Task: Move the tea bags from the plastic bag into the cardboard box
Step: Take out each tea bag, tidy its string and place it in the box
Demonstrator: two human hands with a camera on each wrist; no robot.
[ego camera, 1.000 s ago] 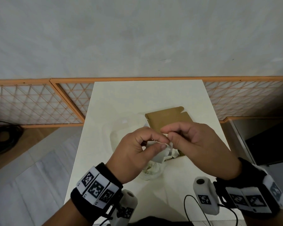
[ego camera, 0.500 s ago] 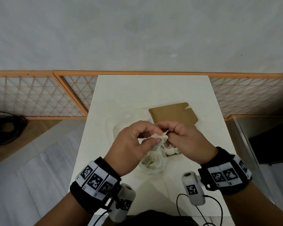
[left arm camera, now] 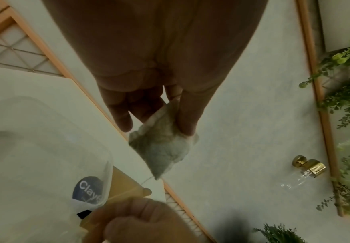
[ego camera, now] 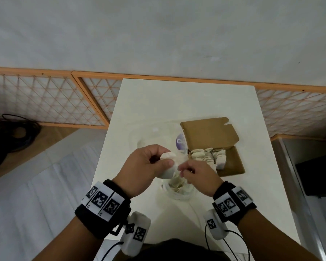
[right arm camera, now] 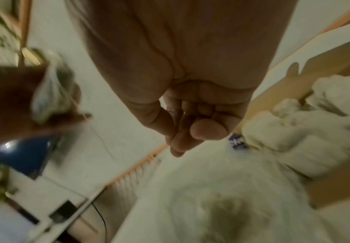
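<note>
Two hands meet at the middle of the head view, just above the plastic bag. The left hand has its thumb and fingers curled round a single tea bag, which the left wrist view shows as a crumpled pouch pinched under the thumb, a thin string trailing from its lower corner. The right hand, lower right of centre, has its fingers curled tight with the thumb pressed against them; the string runs toward it, but whether it actually pinches the string I cannot tell, since that view is blurred. Below the hands, the plastic bag lies on the white table with more tea bags visible inside it. Right of centre stands the cardboard box, its lid flap open toward the top of the frame, with a row of tea bags packed in its upper part. A round blue-labelled lid or container leans just beside the box's left edge. An orange-framed lattice screen runs across the frame behind the table.
</note>
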